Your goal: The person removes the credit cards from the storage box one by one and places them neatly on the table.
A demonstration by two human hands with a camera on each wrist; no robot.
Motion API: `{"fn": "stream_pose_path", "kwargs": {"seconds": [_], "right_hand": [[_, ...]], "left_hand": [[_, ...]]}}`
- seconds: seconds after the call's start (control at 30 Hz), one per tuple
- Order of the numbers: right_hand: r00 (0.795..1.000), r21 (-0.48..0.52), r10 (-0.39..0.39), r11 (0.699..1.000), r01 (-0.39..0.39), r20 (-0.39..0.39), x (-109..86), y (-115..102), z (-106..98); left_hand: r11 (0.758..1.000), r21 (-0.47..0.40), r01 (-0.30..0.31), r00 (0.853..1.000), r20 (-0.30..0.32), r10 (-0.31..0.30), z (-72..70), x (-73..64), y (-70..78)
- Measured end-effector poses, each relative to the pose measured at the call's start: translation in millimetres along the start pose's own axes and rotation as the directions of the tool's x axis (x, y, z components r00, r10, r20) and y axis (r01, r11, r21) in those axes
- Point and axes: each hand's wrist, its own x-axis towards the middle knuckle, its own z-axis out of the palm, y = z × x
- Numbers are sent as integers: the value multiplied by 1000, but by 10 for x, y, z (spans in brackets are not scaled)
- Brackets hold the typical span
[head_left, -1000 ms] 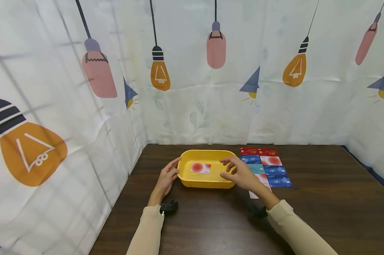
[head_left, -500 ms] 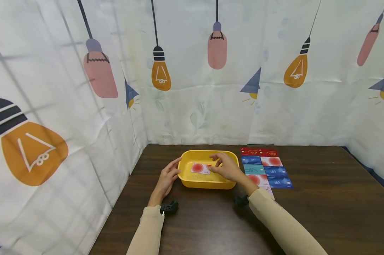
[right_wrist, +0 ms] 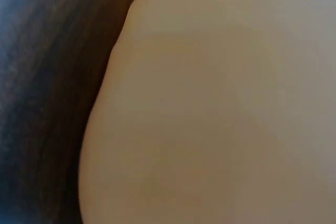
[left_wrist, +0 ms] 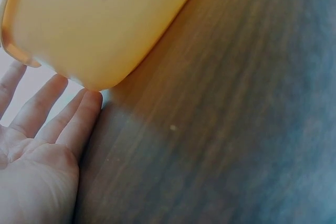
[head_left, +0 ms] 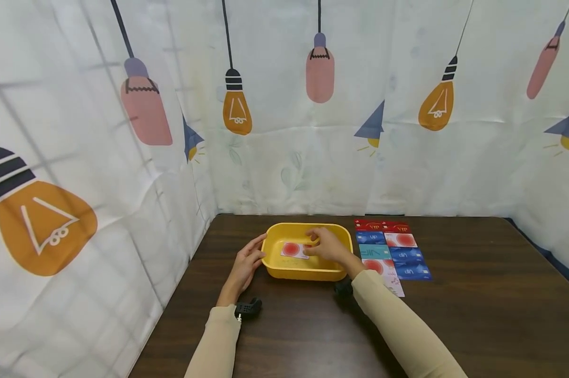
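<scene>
In the head view, a shallow yellow plastic tray sits on the dark wooden table. A white card with a red circle lies flat on its floor. My left hand rests straight fingers against the tray's left end; the left wrist view shows their tips at the tray's lower corner. Inside the tray, my right hand has its thumb tip over the card's right end and its bent fingers above, with yellow showing between thumb and fingers. A pale, close surface fills most of the right wrist view and hides that hand's fingers.
Right of the tray, several cards lie edge to edge in two columns: red VIP cards at the back, then blue cards, a teal card and white ones with red circles. A printed curtain hangs behind the table.
My right hand has moved left from the tray's right side to the card, its thumb and fingers drawing closer together. The card and my left hand have stayed in place.
</scene>
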Motion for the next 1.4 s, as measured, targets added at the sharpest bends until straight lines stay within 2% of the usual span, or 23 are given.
{"fn": "stream_pose_path", "kwargs": {"seconds": [0.2, 0.37, 0.5, 0.97, 1.4], "right_hand": [[998, -88, 37, 996, -32, 52, 31, 64, 14], [996, -203, 78, 977, -67, 50, 51, 74, 15], [993, -244, 109, 965, -94, 51, 51, 59, 22], [997, -255, 67, 965, -55, 39, 37, -21, 43], [991, -170, 122, 979, -111, 59, 35, -6, 35]], "left_hand": [[1000, -2, -11, 1000, 8, 11, 8, 4, -13], [1000, -11, -22, 1000, 2, 22, 21, 21, 2], [1000, -9, -19, 1000, -2, 19, 24, 21, 7], [1000, -7, -19, 1000, -13, 19, 2, 33, 24], [1000, -17, -14, 1000, 10, 15, -17, 36, -8]]}}
